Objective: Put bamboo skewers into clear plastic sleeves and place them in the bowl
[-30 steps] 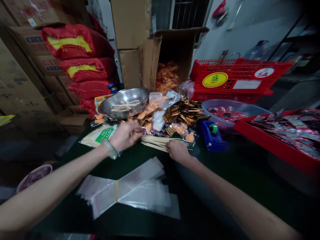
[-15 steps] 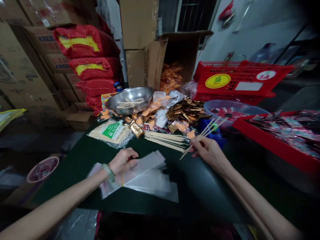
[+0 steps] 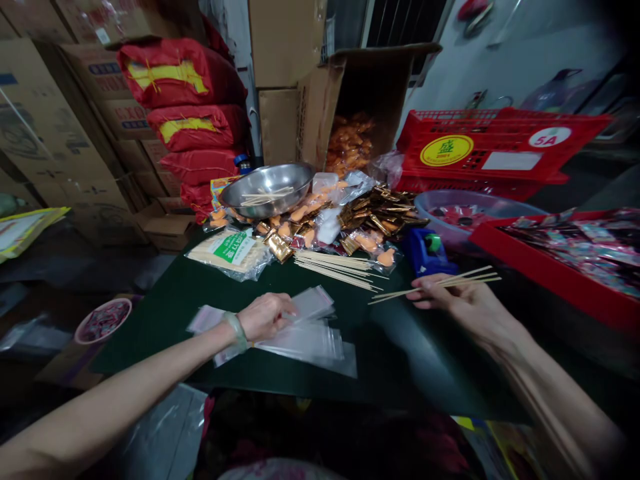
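Observation:
My right hand (image 3: 463, 300) pinches several thin wooden sticks (image 3: 475, 275) that stick out on both sides of its fingers, nearly level above the table. Closed fingers of my left hand (image 3: 267, 315), with a pale green bangle on the wrist, press at a fanned stack of clear plastic bags (image 3: 310, 347); the fingertips are partly hidden. Beyond both hands lies a loose row of the same wooden sticks (image 3: 337, 268). Left of that row is a clear pack of sticks with a green label (image 3: 233, 248).
Behind the sticks are a steel bowl (image 3: 270, 200), heaped gold-brown sachets (image 3: 383, 212) and orange wrapped pieces (image 3: 303, 213). A blue tape dispenser (image 3: 425, 257), a red tray of packets (image 3: 550, 273) and a red crate (image 3: 495, 147) stand right. Red bales (image 3: 185, 73) and cartons are stacked back left.
My right hand has moved right, away from the row, and its sticks have turned from slanting to nearly level. My left hand has shifted right over the bags, its fingers more curled.

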Tool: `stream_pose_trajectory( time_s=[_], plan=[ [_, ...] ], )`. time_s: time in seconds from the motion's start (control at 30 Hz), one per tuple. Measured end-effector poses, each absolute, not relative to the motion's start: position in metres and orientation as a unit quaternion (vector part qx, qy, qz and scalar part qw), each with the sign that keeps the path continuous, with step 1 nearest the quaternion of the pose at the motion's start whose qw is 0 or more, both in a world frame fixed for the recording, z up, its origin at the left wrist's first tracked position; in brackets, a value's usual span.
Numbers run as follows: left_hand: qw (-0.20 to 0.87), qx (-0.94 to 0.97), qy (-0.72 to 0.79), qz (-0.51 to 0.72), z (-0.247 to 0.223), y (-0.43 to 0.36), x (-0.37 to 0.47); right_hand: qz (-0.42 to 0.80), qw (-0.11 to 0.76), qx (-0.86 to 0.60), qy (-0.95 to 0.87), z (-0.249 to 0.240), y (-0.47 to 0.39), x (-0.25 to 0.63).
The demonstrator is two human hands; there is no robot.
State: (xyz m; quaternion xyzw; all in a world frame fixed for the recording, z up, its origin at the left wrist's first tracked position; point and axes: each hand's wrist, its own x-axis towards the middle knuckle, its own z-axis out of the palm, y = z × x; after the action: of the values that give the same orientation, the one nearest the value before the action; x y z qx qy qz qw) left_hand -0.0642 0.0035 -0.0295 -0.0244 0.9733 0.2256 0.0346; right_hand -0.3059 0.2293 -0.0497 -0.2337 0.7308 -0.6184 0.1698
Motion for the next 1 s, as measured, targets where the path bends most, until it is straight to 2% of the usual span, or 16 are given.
stream_pose_trajectory(
  time_s=[0.07,0.27,0.4,0.57,0.73,1.0],
  plan=[
    [0.055,0.011,0.977,0.206,-0.034,0.010,-0.069,-0.607,0.146,-0.219,0.750,-0.053,0.234,-0.310],
    [0.079,0.050,0.980,0.173,-0.049,0.015,-0.078,-0.611,-0.002,-0.212,0.763,-0.039,0.257,-0.283],
    [0.069,0.057,0.975,0.204,-0.051,0.016,-0.084,-0.673,0.036,-0.226,0.703,-0.024,0.251,-0.233],
    [0.056,-0.026,0.983,0.174,-0.049,0.017,-0.105,-0.727,0.087,-0.206,0.649,-0.044,0.207,-0.217],
    [0.090,-0.041,0.984,0.146,-0.044,0.008,-0.117,-0.712,0.151,-0.178,0.663,-0.072,0.176,-0.238],
    [0.111,-0.009,0.981,0.158,-0.046,-0.010,-0.112,-0.707,0.161,-0.170,0.668,-0.081,0.181,-0.245]
  ],
)
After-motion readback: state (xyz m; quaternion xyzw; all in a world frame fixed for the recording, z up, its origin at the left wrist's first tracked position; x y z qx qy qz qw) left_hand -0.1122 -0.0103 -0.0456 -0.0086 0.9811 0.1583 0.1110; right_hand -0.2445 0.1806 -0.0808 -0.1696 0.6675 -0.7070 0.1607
